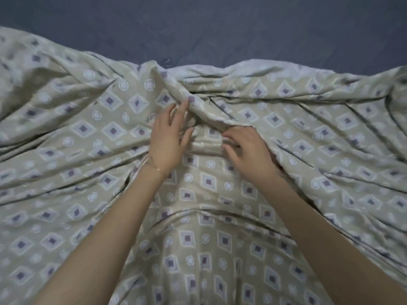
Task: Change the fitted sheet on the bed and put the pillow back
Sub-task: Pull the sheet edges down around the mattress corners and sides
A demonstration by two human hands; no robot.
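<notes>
Spreading fitted sheet (275, 119) over near part of bed (220, 29), w/ far hem bunched mid-bed. Touching ridge w/ left hand (169, 139), fingers straight & spread; curling right hand (248, 150) into cloth, can't tell if gripping. Should pinch hem w/ both, shove toward far edge; lots of bare blue room there.
</notes>
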